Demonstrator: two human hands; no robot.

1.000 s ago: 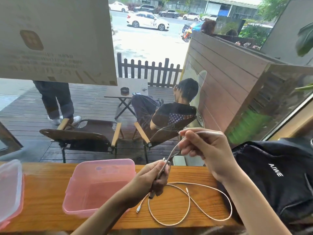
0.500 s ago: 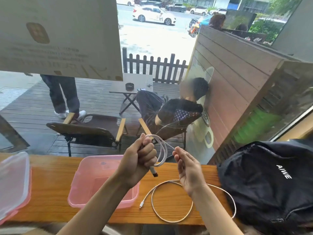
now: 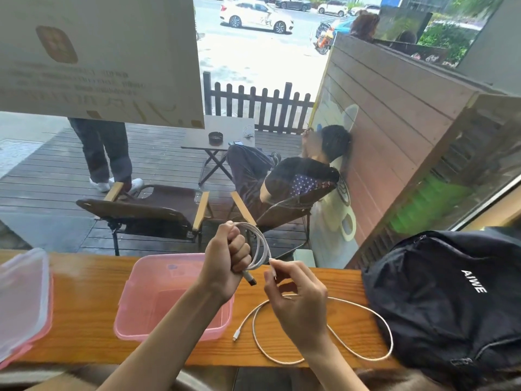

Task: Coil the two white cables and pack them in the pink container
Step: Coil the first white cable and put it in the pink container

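My left hand (image 3: 229, 259) is a fist around a white cable (image 3: 260, 244) wound into small loops, held above the right edge of the open pink container (image 3: 158, 303). One dark plug pokes out below the fist. My right hand (image 3: 298, 297) pinches the same cable's loose end just right of the coil. A second white cable (image 3: 363, 356) lies in a loose loop on the wooden counter (image 3: 87, 300), partly hidden under my right hand.
A pink-rimmed clear lid (image 3: 24, 300) lies at the counter's left end. A black backpack (image 3: 451, 300) fills the right end, touching the loose cable. A window stands right behind the counter, with chairs and people outside.
The cable was stretched between both hands; my right hand has since come down and in, and the cable now sits in several loops in my left fist, raised over the container's edge.
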